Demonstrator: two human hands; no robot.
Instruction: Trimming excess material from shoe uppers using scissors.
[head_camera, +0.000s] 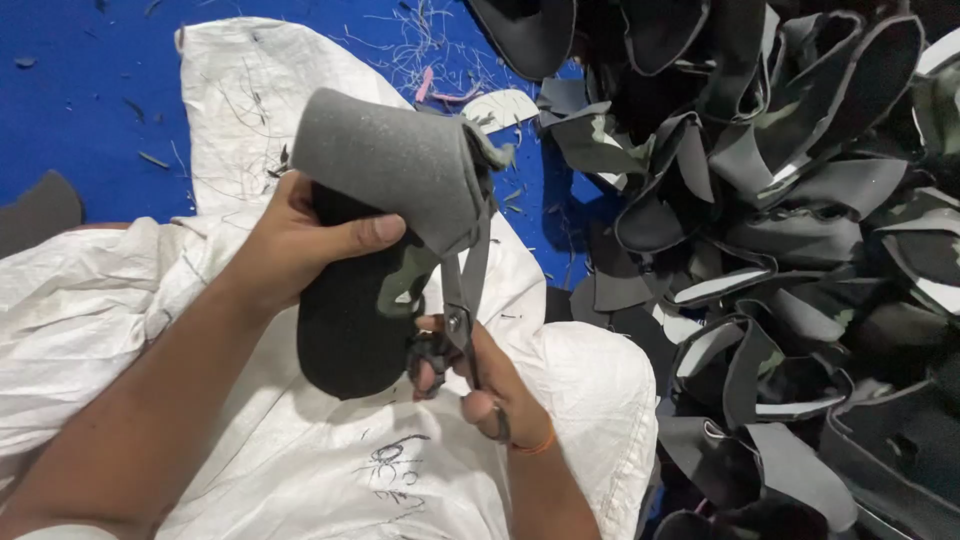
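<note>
My left hand (300, 240) grips a shoe upper piece (385, 175), grey foam on the outside with a camouflage and black lining, held up over my lap. The thumb presses across its middle. My right hand (480, 385) holds a pair of scissors (468, 275) by the handles. The blades point upward and are closed against the right edge of the piece, where a thin trimmed strip curls off near the top.
A white woven sack (300, 460) covers my lap and spreads left. A large pile of black and camouflage shoe uppers (780, 220) fills the right side. Blue floor (90, 90) with threads and foam scraps lies behind.
</note>
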